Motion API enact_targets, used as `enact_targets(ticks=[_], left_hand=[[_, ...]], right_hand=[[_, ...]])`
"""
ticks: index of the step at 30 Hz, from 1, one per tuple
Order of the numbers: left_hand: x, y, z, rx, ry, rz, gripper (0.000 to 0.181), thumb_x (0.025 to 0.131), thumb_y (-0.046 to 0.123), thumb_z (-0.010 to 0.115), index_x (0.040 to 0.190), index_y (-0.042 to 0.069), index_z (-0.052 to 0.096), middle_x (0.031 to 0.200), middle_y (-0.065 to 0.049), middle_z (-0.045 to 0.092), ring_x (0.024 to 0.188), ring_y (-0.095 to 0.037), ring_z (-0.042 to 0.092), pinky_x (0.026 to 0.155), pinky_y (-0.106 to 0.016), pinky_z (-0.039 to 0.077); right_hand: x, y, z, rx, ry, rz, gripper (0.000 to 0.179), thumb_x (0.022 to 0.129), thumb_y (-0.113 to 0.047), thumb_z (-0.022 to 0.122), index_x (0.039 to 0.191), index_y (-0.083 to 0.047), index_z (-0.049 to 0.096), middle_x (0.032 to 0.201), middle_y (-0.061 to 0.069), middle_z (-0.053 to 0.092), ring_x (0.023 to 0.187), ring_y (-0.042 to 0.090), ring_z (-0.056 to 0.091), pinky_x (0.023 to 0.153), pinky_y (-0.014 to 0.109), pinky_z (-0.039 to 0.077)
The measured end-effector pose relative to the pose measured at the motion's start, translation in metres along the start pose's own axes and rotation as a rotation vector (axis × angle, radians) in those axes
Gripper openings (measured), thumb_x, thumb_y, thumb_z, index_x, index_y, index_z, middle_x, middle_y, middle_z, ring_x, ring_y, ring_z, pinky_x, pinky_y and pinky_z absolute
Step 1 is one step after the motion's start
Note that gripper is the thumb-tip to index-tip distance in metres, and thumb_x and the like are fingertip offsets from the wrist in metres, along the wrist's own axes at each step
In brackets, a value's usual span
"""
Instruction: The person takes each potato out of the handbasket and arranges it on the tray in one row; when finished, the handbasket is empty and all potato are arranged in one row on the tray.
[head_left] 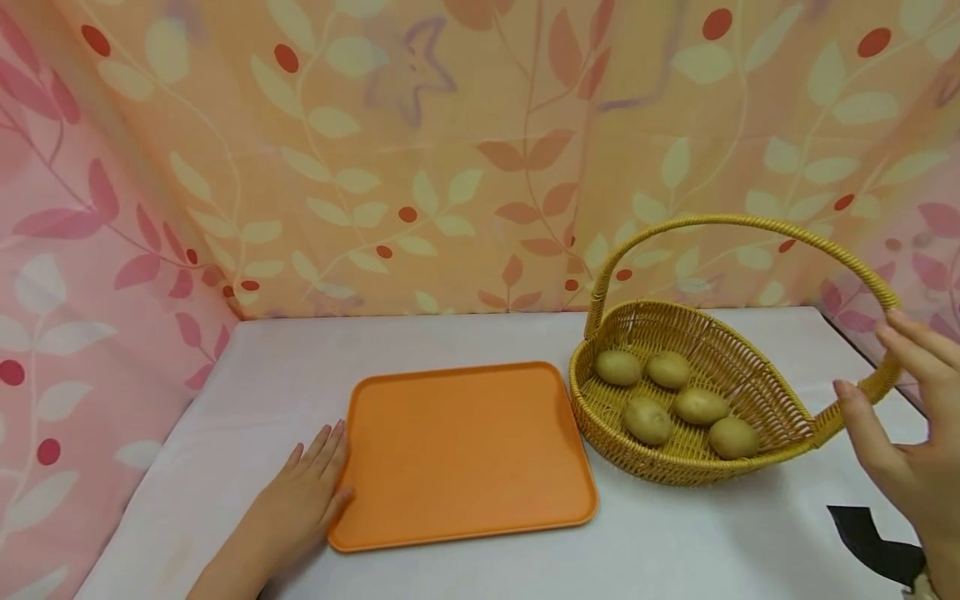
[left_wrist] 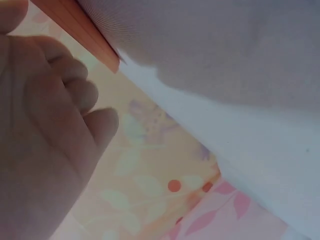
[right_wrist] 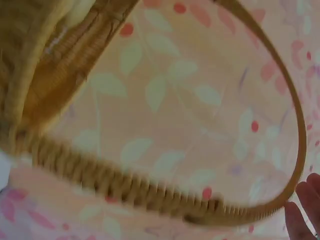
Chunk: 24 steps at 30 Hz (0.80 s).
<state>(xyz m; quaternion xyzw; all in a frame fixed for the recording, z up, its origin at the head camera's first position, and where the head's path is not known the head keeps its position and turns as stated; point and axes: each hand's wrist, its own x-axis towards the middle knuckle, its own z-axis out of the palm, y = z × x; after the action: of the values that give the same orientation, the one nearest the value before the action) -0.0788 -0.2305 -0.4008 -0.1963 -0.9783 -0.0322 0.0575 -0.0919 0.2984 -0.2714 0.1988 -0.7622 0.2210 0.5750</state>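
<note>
My left hand (head_left: 300, 492) lies at the left edge of an orange rectangular tray (head_left: 465, 454), fingers extended and the thumb over the rim. In the left wrist view, the hand (left_wrist: 47, 125) shows from the palm side beside the tray's edge (left_wrist: 87, 37). To the tray's right stands a yellow-brown wicker basket (head_left: 630, 462) with a tall arched handle (head_left: 738, 221). Several potatoes (head_left: 648, 419) lie inside it. My right hand (head_left: 911, 425) is at the handle's right side, thumb and fingers spread. Its fingertips (right_wrist: 305, 195) are right at the handle in the right wrist view.
Both tray and basket stand on a white-covered table (head_left: 420, 342). Leaf-patterned cloth (head_left: 420, 167) rises behind it, with pink cloth (head_left: 67, 250) on the left. A curved black piece (head_left: 873, 542) shows near the right wrist.
</note>
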Motion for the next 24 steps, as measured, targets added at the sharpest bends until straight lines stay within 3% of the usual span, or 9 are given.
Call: enact_targets(ticks=[5,10,15,19,22,24], left_hand=[[0.001,0.005,0.0,-0.005,-0.009,0.019,0.059,0.093,0.026,0.059,0.137,-0.01,0.042,0.144,-0.023,0.038,0.133,-0.035,0.036,0.106,-0.055,0.028],[0.001,0.002,-0.001,0.004,0.008,0.0,0.06,0.091,0.024,0.061,0.136,-0.011,0.041,0.144,-0.023,0.038,0.132,-0.036,0.037,0.104,-0.055,0.03],[0.002,-0.004,-0.003,0.009,-0.003,-0.006,0.057,0.09,0.019,0.063,0.134,-0.011,0.044,0.14,-0.024,0.042,0.129,-0.037,0.04,0.103,-0.056,0.031],[0.004,-0.005,-0.004,-0.014,-0.037,-0.006,0.053,0.09,0.014,0.062,0.133,-0.012,0.045,0.138,-0.027,0.044,0.128,-0.039,0.041,0.103,-0.057,0.031],[0.006,-0.004,-0.005,-0.063,-0.058,-0.007,0.052,0.09,0.011,0.06,0.133,-0.014,0.043,0.138,-0.028,0.043,0.128,-0.04,0.04,0.103,-0.058,0.031],[0.008,-0.004,-0.005,-0.095,-0.064,-0.005,0.052,0.091,0.01,0.059,0.133,-0.015,0.042,0.138,-0.029,0.042,0.129,-0.041,0.039,0.103,-0.058,0.03]], right_hand=[[-0.006,-0.015,0.018,0.047,-0.008,-0.067,0.06,0.09,-0.047,0.056,0.107,0.01,0.064,0.11,0.025,0.064,0.112,0.029,0.058,0.102,0.022,0.037],[-0.011,-0.022,0.036,0.114,-0.14,-0.097,0.059,0.093,-0.045,0.053,0.106,0.011,0.064,0.108,0.026,0.063,0.116,0.014,0.054,0.101,0.016,0.035],[-0.021,-0.014,0.054,0.24,-0.333,-0.05,0.06,0.094,-0.047,0.053,0.112,0.009,0.063,0.111,0.022,0.063,0.12,0.005,0.048,0.102,0.016,0.033],[-0.031,-0.007,0.066,0.268,-0.529,0.051,0.039,0.086,-0.023,0.071,0.116,0.0,0.063,0.111,0.013,0.065,0.116,-0.002,0.048,0.098,0.009,0.032],[-0.038,-0.005,0.073,0.25,-0.664,0.113,0.041,0.074,-0.003,0.078,0.113,-0.004,0.066,0.107,0.007,0.067,0.106,0.005,0.056,0.089,0.008,0.038],[-0.042,-0.004,0.076,0.25,-0.748,0.14,0.041,0.073,-0.002,0.078,0.112,-0.005,0.066,0.107,0.006,0.068,0.098,0.015,0.062,0.082,0.016,0.048]])
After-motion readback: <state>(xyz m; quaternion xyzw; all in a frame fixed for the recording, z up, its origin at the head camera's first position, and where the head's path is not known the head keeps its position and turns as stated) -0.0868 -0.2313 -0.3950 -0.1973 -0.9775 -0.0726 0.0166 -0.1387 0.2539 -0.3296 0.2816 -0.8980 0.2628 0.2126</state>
